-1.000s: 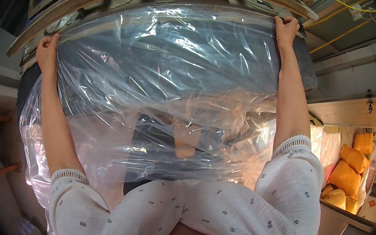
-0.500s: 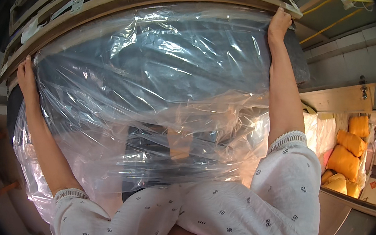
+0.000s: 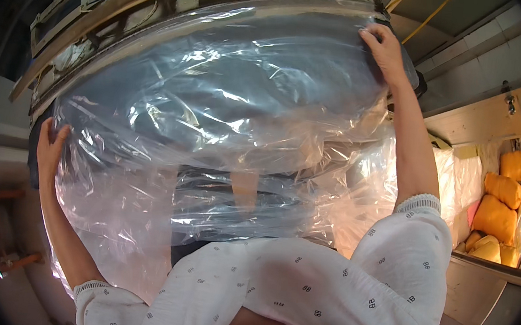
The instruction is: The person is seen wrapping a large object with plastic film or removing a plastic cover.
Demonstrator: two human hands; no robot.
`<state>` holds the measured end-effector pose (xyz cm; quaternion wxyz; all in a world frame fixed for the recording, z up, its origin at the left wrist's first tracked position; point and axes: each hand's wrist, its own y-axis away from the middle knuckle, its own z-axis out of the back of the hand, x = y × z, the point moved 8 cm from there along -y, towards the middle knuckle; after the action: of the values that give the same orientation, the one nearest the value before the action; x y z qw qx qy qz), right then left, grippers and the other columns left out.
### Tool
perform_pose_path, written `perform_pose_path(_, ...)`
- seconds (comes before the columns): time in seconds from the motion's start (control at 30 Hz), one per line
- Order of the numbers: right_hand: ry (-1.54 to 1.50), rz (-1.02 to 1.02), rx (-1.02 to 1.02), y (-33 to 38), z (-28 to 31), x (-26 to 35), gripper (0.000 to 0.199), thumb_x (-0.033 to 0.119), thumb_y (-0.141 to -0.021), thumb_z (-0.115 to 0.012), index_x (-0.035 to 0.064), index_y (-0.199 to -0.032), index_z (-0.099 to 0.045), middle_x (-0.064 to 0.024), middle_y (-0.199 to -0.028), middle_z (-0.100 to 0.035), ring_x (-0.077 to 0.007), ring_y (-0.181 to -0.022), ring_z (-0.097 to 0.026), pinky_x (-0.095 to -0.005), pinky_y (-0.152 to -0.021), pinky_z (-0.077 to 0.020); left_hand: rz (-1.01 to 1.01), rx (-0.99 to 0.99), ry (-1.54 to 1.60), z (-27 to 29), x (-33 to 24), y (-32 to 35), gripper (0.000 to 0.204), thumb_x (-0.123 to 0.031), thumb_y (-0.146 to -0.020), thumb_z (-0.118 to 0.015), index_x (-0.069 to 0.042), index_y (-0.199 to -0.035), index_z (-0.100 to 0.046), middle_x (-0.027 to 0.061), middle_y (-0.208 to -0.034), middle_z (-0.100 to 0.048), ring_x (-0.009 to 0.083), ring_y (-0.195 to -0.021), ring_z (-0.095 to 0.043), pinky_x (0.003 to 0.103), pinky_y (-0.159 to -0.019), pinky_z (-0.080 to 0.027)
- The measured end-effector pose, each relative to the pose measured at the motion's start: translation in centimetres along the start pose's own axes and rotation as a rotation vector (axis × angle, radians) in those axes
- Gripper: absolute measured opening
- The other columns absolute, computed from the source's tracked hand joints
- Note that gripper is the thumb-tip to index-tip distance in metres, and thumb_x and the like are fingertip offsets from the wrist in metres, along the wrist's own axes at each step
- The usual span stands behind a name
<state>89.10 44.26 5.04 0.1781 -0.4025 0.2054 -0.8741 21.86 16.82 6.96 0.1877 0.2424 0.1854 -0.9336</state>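
Observation:
A large clear plastic sheet [image 3: 216, 100] is draped over a dark padded piece [image 3: 325, 48] that looks like part of upholstered furniture, and it hangs in creases down in front of me. At the far right corner my right hand [image 3: 386, 53] has thumb and fingers closed on the plastic. Along the left edge, my left hand [image 3: 51, 148] rests beside the plastic with thumb and fingers apart. Beyond the padded piece runs a wooden frame [image 3: 121, 2] with metal brackets; neither hand touches it. My dark trousers show dimly through the film.
Orange cushion-like bundles [image 3: 495, 215] and white plastic-wrapped material lie to the right. A wooden board [image 3: 483, 124] stands near the tiled wall at the right. Dark wooden pieces [image 3: 18, 257] are at the lower left. A yellow line [image 3: 428, 18] hangs at the upper right.
Both hands have left the wooden frame's edge and come nearer to me, onto the plastic. The gap behind the padded piece shows more, including a yellow item. My left fingers have spread.

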Motion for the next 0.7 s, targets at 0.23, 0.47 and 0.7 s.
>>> perform_pose_path(0.23,0.972,0.302,-0.297,4.0,12.0,4.0,0.039,0.026,-0.081,-0.060,0.0017,-0.111,-0.053,-0.0155,-0.102,-0.056,-0.0306,-0.095,-0.051,-0.0386,-0.084,-0.0399,-0.456,-0.085,0.152,-10.9,-11.0,-0.3,0.027,-0.019,-0.081,-0.052,-0.008,-0.104,-0.060,0.0131,-0.107,-0.059,0.0279,-0.098,-0.056,0.036,-0.082,-0.045)
perform_pose_path(0.47,0.010,0.474,0.442,9.0,-7.8,26.1,0.039,0.015,-0.087,-0.047,0.0045,-0.125,-0.043,-0.0141,-0.127,-0.043,-0.0272,-0.119,-0.038,-0.0339,-0.098,-0.0292,-0.530,-0.178,0.366,-18.4,-26.1,-2.0,0.023,-0.018,-0.077,-0.057,-0.010,-0.098,-0.056,0.0100,-0.094,-0.056,0.0314,-0.088,-0.055,0.040,-0.073,-0.044)
perform_pose_path(0.7,0.483,0.338,0.443,8.6,-8.2,11.6,0.047,0.025,-0.091,-0.036,0.0058,-0.134,-0.034,-0.0139,-0.139,-0.032,-0.0283,-0.129,-0.027,-0.0363,-0.106,-0.0177,-0.616,-0.437,0.010,-3.8,-19.6,9.1,0.044,-0.024,-0.074,-0.065,-0.010,-0.114,-0.051,0.0081,-0.113,-0.053,0.0246,-0.108,-0.048,0.040,-0.090,-0.033)
